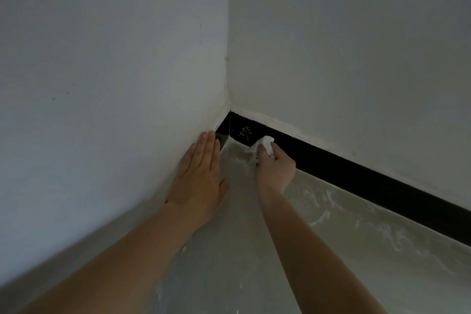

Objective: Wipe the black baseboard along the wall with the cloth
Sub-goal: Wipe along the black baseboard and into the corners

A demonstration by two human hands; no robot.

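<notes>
Black baseboard [356,173] runs along the foot of the right-hand wall [356,46], from the room corner out to the right edge of view. Short black stub of it wraps the corner onto the left-hand wall [102,71]. White smears/specks on the baseboard face just right of the corner.

Cloth [265,144]: small, white, wadded, pressed against the baseboard just right of those smears, low on the face where it meets the floor [331,250].

Right hand [276,168] has fingers curled tight round the cloth, bunched in the grip, knuckles toward the baseboard. Forearm comes in from bottom centre.

Left hand [201,173] is flat on the left-hand wall just short of the corner, fingers straight and together, thumb out, holding nothing. Fingertips touch or overlap the black stub, hiding part of it.

Floor is pale grey with white streaky residue, heaviest near the baseboard and under the right hand. Walls plain white, rough seam up the corner.
</notes>
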